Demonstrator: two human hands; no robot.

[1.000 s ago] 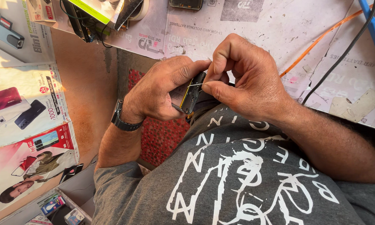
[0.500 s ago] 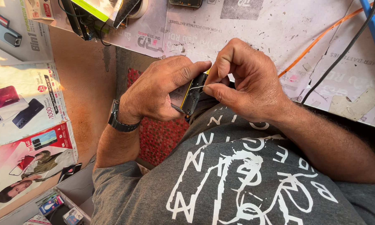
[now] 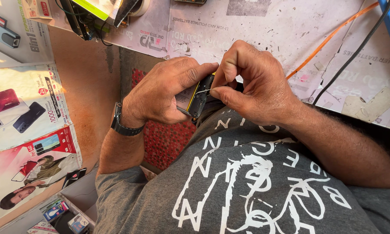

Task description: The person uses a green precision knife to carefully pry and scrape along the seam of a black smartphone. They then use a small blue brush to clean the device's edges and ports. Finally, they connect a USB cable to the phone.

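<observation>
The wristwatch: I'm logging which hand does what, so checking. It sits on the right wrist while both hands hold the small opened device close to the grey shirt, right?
Not quite. The head view shows the wristwatch on the left wrist, not the right. The rest stands: the left hand and the right hand both hold the small opened device close to the grey shirt.

Warm bright daylight, soft shadows under hands, sharp focus, no glare

left hand (image 3: 162, 95) grips opened phone (image 3: 198, 97) | right hand (image 3: 255, 82) pinches thin tool (image 3: 202, 91) against it
</observation>
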